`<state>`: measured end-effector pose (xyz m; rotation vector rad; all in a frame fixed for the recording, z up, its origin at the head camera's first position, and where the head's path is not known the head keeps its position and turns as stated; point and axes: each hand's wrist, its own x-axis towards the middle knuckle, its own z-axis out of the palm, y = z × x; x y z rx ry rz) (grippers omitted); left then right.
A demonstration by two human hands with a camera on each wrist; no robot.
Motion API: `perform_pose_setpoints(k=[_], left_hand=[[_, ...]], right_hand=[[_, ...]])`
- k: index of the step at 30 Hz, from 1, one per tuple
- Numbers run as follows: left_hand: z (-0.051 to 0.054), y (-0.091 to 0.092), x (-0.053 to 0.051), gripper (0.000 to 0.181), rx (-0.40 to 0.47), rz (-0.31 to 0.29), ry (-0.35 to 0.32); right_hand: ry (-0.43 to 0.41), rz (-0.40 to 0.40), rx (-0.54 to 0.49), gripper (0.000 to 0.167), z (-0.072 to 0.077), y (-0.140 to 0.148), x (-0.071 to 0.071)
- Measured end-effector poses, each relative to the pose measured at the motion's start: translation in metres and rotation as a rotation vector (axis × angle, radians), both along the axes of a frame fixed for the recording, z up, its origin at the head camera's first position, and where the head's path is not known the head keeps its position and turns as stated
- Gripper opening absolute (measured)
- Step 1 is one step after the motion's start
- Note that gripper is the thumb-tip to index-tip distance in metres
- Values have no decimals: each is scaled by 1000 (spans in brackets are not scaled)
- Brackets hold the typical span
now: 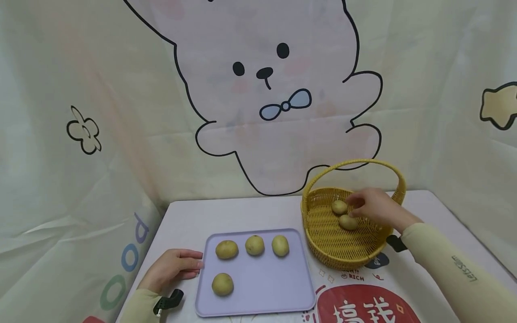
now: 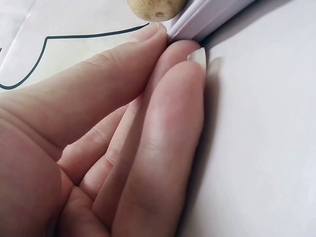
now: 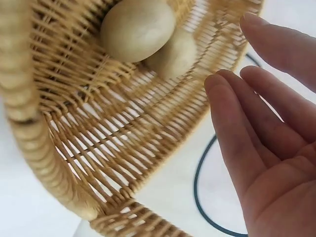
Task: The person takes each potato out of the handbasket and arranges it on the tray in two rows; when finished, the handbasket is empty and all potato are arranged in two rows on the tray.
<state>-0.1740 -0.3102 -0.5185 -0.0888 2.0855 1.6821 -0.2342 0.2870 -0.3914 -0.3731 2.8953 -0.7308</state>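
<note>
Potatoes (image 1: 348, 222) share the worktop (image 1: 242, 215): two in the basket (image 1: 323, 237) at the worktop's far edge, toward its right corner, four on the tray (image 1: 266, 287) nearer its left edge. My left grip (image 1: 173, 268), unclenched, touches the tray's rim; my right grip (image 1: 371, 206), holding nothing, hovers beside the basket pair. Best technique, I judge: pinch one across its middle, then lift clear of the handle (image 1: 400, 185).

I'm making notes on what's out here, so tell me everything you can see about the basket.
The basket is golden yellow and woven, apparently wicker or a lookalike, with narrow gaps between strands, a rounded outline and one tall arched handle. It stands opening upward on the table, right of the lilac tray and mostly farther back. Two potatoes lie inside. The right hand is over its opening, not gripping it.
</note>
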Motion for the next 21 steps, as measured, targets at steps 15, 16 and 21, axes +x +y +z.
perform_pose_setpoints(k=[15, 16, 21], left_hand=[[-1, 1, 1, 50, -4, -4, 13], [0, 1, 0, 50, -6, -3, 14], [0, 1, 0, 50, -8, 2, 7]], right_hand=[[-110, -29, 25, 44, -10, 7, -14], [-110, -21, 31, 43, -10, 7, -14], [-120, 9, 51, 37, -15, 8, -17]])
